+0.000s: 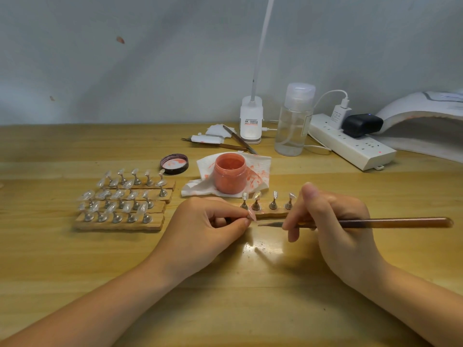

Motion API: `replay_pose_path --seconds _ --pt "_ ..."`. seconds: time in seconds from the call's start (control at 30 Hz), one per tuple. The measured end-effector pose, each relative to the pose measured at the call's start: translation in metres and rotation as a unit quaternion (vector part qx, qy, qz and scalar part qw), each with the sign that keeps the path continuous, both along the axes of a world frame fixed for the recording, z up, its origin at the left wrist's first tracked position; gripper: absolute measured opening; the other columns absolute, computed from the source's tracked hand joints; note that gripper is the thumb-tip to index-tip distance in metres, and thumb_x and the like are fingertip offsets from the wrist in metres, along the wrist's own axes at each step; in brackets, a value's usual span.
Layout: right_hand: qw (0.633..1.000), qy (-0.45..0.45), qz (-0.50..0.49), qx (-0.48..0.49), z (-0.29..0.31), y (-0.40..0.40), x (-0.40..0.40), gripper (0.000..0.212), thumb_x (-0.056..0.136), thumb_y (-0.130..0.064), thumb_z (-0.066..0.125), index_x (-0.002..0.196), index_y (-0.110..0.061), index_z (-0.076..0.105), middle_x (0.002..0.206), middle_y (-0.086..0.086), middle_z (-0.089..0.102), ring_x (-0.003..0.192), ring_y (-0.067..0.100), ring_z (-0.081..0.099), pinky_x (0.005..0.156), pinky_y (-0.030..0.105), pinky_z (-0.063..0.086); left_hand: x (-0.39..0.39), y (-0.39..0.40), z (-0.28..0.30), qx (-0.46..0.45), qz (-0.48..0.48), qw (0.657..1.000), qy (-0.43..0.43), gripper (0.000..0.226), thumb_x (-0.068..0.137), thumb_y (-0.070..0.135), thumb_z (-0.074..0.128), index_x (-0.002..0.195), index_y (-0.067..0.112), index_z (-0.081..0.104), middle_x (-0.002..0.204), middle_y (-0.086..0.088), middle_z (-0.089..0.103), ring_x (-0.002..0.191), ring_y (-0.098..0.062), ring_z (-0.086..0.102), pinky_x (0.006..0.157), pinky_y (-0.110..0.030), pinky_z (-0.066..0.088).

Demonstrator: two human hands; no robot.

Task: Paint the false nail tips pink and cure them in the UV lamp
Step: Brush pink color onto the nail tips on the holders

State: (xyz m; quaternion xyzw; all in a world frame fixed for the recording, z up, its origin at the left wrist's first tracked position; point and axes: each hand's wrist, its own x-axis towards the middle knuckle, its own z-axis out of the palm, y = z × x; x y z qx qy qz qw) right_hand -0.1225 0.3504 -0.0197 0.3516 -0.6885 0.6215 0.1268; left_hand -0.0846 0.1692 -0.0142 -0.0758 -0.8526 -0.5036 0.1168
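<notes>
Single view only: head-worn wide-angle camera, looking forward and down over the wooden surface (75, 259) toward the grey wall (175, 58) behind it. Close range; both forearms enter from the bottom edge, left hand (210, 226) and right hand (333, 226) sit just below frame centre. Landmark: pink paint jar (231, 175), near centre. Holder racks (122, 204) lie left of the jar, power strip (350, 144) and UV lamp (423, 121) right of and behind it. Straight edges bow toward the frame borders. No second view to compare.
</notes>
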Motion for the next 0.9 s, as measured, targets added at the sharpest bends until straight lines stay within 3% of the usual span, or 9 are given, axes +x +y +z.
replay_pose_path --seconds 0.2,0.33,0.57,0.73,0.9 --pt "0.997 0.028 -0.036 0.058 0.0014 -0.0035 -0.0034 0.042 0.091 -0.029 0.039 0.065 -0.011 0.066 0.063 -0.002 0.064 0.065 0.009 0.062 0.064 0.024 0.047 -0.0001 -0.0002 -0.0002 -0.001 -0.006 1.0 0.002 0.022 0.075 0.015 0.072 0.077 0.037 0.073 0.075 0.004 0.072 0.075 -0.022 0.063 0.067 -0.031 0.05" --pt "0.998 0.013 -0.03 0.056 0.0008 -0.003 -0.0028 0.043 0.09 -0.032 0.04 0.063 -0.012 0.066 0.061 0.0 0.064 0.063 0.01 0.061 0.065 0.027 0.047 -0.0006 0.0002 -0.0009 0.0 0.002 1.0 0.006 0.021 0.074 0.014 0.073 0.075 0.035 0.072 0.076 0.006 0.072 0.075 -0.017 0.064 0.067 -0.028 0.05" --pt "1.0 -0.002 -0.012 0.011 0.0008 -0.0014 -0.0003 0.048 0.09 -0.029 0.037 0.055 -0.008 0.063 0.055 0.008 0.06 0.051 0.007 0.056 0.059 0.014 0.043 -0.0007 -0.0004 -0.0013 0.001 0.001 1.0 -0.001 0.022 0.074 0.014 0.072 0.075 0.036 0.073 0.077 0.013 0.071 0.075 -0.019 0.063 0.066 -0.026 0.05" --pt "0.998 0.026 -0.037 0.038 0.0006 -0.0024 -0.003 0.042 0.09 -0.03 0.039 0.062 -0.012 0.064 0.058 0.0 0.062 0.061 0.01 0.061 0.063 0.027 0.048 0.0004 -0.0006 -0.0007 0.002 -0.005 1.0 -0.002 0.021 0.074 0.013 0.072 0.079 0.034 0.074 0.076 0.008 0.072 0.074 -0.019 0.063 0.066 -0.026 0.05" --pt "0.997 0.03 -0.045 0.063 0.0013 -0.0035 -0.0029 0.039 0.09 -0.032 0.04 0.062 -0.02 0.063 0.059 -0.003 0.063 0.062 0.008 0.059 0.063 0.023 0.044 0.0004 -0.0003 0.0001 -0.004 -0.003 1.0 0.0 0.02 0.075 0.014 0.072 0.077 0.034 0.073 0.075 0.007 0.072 0.075 -0.016 0.064 0.067 -0.027 0.051"
